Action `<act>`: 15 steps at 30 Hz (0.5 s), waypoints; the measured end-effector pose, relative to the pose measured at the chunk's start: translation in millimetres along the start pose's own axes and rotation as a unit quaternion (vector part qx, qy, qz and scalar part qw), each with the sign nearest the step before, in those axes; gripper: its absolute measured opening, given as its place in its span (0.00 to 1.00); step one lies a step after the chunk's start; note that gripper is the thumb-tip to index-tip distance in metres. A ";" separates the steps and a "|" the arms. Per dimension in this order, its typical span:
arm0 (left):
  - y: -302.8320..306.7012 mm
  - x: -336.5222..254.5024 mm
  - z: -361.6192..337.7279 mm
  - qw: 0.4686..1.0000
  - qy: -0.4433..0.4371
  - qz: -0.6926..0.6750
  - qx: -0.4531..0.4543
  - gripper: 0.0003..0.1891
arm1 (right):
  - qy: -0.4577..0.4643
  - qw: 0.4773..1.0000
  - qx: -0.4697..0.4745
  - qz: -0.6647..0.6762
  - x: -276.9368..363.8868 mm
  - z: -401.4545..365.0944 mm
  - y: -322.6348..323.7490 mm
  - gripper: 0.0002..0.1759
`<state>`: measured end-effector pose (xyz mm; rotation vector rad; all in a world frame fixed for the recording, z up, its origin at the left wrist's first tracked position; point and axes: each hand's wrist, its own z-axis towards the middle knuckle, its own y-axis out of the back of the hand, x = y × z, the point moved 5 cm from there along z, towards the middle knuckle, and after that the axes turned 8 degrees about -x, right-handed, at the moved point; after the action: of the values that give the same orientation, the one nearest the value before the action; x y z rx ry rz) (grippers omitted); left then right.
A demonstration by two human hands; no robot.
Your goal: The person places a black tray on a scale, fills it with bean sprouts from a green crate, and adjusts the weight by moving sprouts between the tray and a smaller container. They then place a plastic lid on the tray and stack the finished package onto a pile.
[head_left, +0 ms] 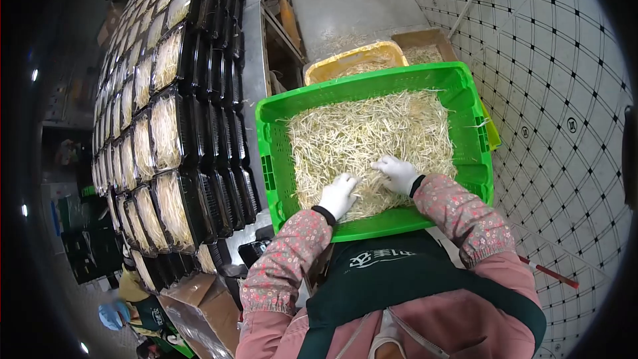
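Observation:
A green plastic crate [365,86] with slotted side handles stands before me, holding a thick layer of pale bean sprouts [365,129]. Both of my hands wear white gloves and rest on the sprouts near the crate's front wall. My left hand [337,196] touches the sprouts with its fingers slightly bent and apart. To its right, my right hand [398,175] lies on them with its fingers pointing left, loosely spread. The fingertips of both are partly hidden among the sprouts. Neither hand shows a clump lifted in it.
Tall stacks of black trays [212,133] with packed sprouts rise at left. Behind the crate are a yellow tub [355,54] and a cardboard box [444,43]. A wrapped carton [199,312] stands at lower left, near another person [143,309]. Tiled floor [545,93] lies to the right.

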<state>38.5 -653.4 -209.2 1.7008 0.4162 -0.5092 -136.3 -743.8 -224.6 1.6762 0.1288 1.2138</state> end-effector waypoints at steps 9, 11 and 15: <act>32.1 41.9 -1.3 0.924 0.177 -0.320 -0.116 0.25 | -0.070 0.975 -0.065 0.199 33.5 45.9 26.3 0.37; 42.3 51.3 14.7 0.937 0.144 -0.296 -0.113 0.29 | -0.053 0.989 0.014 0.140 18.9 75.8 36.5 0.45; 39.6 97.2 10.4 0.952 0.225 -0.114 -0.173 0.41 | -0.241 0.969 -0.057 -0.012 -78.5 120.3 47.4 0.52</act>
<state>140.1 -671.3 -231.3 1.4237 0.9831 -0.1882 -104.4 -891.3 -236.1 1.8120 -0.2147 0.7500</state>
